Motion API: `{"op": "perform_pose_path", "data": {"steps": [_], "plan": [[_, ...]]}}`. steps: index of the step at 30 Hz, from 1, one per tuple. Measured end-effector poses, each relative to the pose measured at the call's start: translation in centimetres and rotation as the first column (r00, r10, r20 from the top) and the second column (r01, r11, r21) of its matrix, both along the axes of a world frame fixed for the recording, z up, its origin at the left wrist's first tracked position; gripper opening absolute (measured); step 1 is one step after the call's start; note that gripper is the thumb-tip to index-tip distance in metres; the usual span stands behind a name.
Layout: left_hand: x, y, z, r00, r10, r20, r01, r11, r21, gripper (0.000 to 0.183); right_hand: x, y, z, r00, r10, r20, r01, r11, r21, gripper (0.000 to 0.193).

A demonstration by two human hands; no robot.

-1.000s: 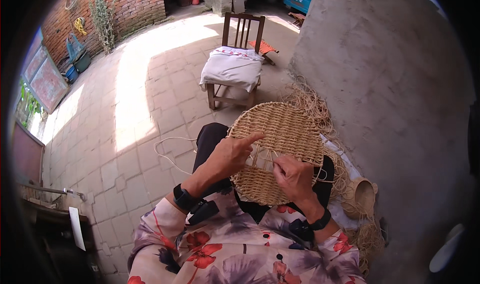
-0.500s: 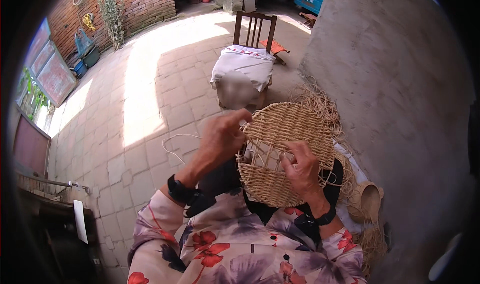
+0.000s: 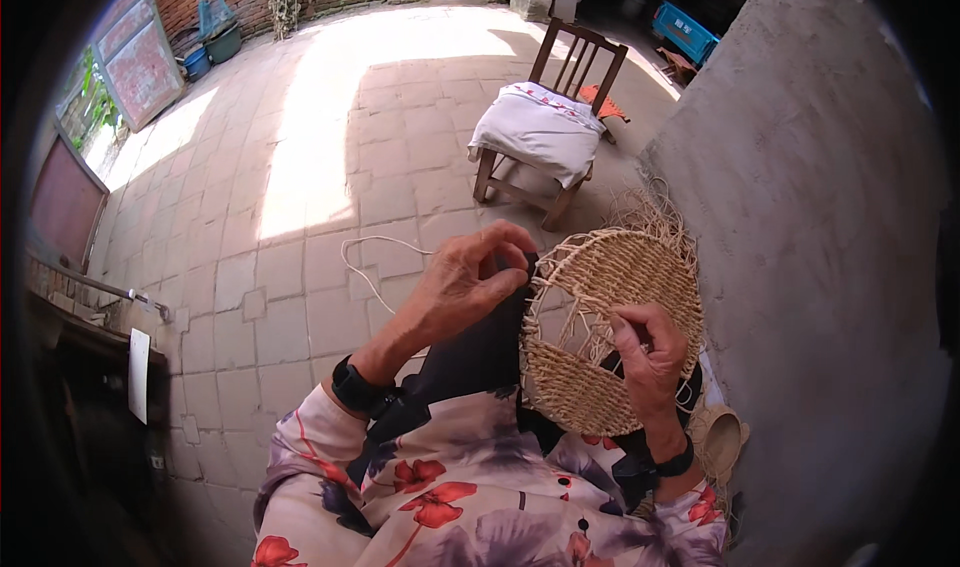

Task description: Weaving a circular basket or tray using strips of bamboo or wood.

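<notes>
A round woven straw mat or basket base lies over my lap, an open gap with loose strands across its middle left. At its left rim my left hand is closed, thumb and fingers curled together. A thin pale cord runs from beside this hand out over the paving in a loop. My right hand pinches thumb against forefinger above the right end of the gap, next to the strands. What lies between its fingertips is mostly hidden.
A wooden chair with a white cloth on its seat stands ahead. The grey wall rises close on the right, a heap of loose straw cord at its foot. A tan shell-shaped container sits beside my right arm.
The view has shifted, so the chair and mat appear farther right. My right hand has lifted from flatter on the weave to a pinch, and the strands in the gap look looser and bunched.
</notes>
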State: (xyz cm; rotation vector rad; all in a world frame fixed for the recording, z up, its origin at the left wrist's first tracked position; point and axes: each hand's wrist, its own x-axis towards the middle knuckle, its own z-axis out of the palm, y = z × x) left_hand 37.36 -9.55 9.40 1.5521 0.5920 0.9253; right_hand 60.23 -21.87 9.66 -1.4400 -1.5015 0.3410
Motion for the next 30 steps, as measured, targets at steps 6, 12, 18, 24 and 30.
{"op": "perform_pose_path", "data": {"steps": [6, 12, 18, 24, 30], "plan": [[-0.7, -0.7, -5.8, 0.896, 0.304, -0.322, -0.036, 0.775, 0.631, 0.01, -0.1, -0.1, -0.2, 0.902, -0.036, 0.43, 0.031, 0.999, 0.017, 0.019], [0.0, -0.9, -7.5, 0.917, 0.273, -0.29, -0.043, 0.793, 0.608, 0.013, -0.7, 0.7, -0.5, 0.834, -0.006, 0.551, -0.006, 1.0, 0.021, 0.023], [-0.7, -0.6, -8.2, 0.928, 0.295, -0.228, -0.098, 0.782, 0.615, 0.015, -1.0, 1.2, -0.6, 0.751, 0.052, 0.658, -0.041, 0.999, -0.032, 0.021], [0.0, -1.5, -8.1, 0.941, 0.244, -0.236, -0.022, 0.737, 0.676, 0.017, -2.0, 1.5, -1.0, 0.741, 0.086, 0.666, -0.05, 0.996, -0.073, 0.017], [0.3, -1.7, -8.4, 0.938, 0.269, -0.219, -0.044, 0.718, 0.694, 0.016, -3.5, 2.0, -1.3, 0.756, 0.135, 0.64, -0.058, 0.988, -0.141, 0.011]]}}
